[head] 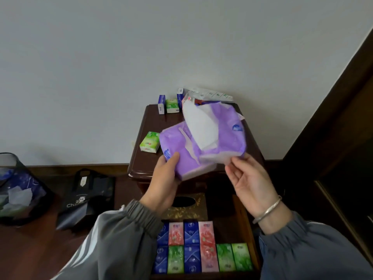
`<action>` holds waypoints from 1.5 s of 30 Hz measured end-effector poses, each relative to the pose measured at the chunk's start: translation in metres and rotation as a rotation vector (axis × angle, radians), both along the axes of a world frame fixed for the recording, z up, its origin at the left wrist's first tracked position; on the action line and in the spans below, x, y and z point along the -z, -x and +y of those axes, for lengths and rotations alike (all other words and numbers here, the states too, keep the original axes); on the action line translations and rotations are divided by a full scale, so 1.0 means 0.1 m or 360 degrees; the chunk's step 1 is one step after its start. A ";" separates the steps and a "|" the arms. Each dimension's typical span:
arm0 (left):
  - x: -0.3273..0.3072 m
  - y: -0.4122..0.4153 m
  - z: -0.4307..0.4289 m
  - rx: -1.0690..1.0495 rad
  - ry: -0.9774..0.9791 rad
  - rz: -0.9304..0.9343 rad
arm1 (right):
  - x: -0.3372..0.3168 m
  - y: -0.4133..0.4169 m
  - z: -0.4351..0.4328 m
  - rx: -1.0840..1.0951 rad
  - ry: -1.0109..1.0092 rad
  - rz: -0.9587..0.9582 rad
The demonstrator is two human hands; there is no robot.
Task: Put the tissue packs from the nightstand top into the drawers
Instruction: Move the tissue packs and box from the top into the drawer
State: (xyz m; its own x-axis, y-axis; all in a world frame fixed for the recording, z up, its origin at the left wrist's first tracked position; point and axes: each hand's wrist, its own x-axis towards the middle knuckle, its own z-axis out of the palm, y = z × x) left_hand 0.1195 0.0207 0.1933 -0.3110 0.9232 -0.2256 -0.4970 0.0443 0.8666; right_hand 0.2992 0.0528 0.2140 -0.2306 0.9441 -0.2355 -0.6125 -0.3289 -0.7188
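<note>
My left grip clenches the near-left purple pack; my right grip is released, its straight fingers only propping the second purple pack. Both packs hang above the nightstand and the open drawer. I judge the propped pack could slide off, and its loose white tissue could snag going in. On top I count two small green packs, two small blue packs and one white bundle; in the drawer, four blue, three green, at least two pink
</note>
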 end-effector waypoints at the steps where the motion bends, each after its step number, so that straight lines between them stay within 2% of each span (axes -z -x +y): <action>1: 0.06 -0.05 -0.09 0.0020 0.0021 -0.0031 | 0.07 -0.02 -0.10 -0.0042 0.0005 -0.0052; 7: 0.31 -0.26 -0.47 0.0113 0.0186 -0.0212 | 0.46 -0.10 -0.57 -0.0294 0.0046 -0.0427; 10: 0.39 -0.29 -0.63 0.0282 0.0234 -0.0119 | 0.57 -0.13 -0.68 -0.0389 0.0026 -0.0646; 14: 0.48 -0.26 -0.75 0.0300 0.0261 -0.0021 | 0.63 -0.17 -0.72 -0.0642 -0.0080 -0.0991; 22: 0.64 -0.22 -0.89 0.0421 0.0365 0.0120 | 0.63 -0.32 -0.61 -0.1242 -0.0365 -0.1495; 24: 0.69 -0.20 -0.93 0.0467 0.0409 0.0093 | 0.65 -0.37 -0.57 -0.1243 -0.0299 -0.1596; 26: 0.77 -0.18 -0.97 0.0446 0.0437 -0.0012 | 0.69 -0.41 -0.52 -0.1089 -0.0205 -0.1684; 29: 0.88 -0.18 -1.00 0.0412 0.0459 -0.0063 | 0.77 -0.43 -0.48 -0.0794 -0.0024 -0.1592; 32: 0.95 -0.22 -1.00 0.0434 0.0462 -0.0096 | 0.86 -0.37 -0.52 -0.0998 0.0257 -0.1227; 34: 0.99 -0.27 -0.98 0.0513 0.0474 -0.0089 | 0.95 -0.33 -0.58 -0.1096 0.0324 -0.1115; 38: 1.15 -0.36 -0.94 0.0593 0.0611 -0.0071 | 1.21 -0.30 -0.65 -0.0882 0.0415 -0.1128; 42: 1.40 -0.48 -0.95 0.0645 0.0867 -0.0019 | 1.46 -0.42 -0.72 -0.0867 0.0839 -0.1062; 45: 1.53 -0.48 -0.96 0.0663 0.1026 0.0200 | 1.59 -0.58 -0.72 -0.0828 0.1157 -0.1093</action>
State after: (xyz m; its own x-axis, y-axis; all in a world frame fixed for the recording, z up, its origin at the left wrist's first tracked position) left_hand 0.1677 -0.0753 0.0400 -0.0261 0.6683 -0.7435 -0.2284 0.7201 0.6552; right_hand 0.3574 -0.0194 0.0549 -0.1660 0.3579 -0.9189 0.1726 -0.9069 -0.3844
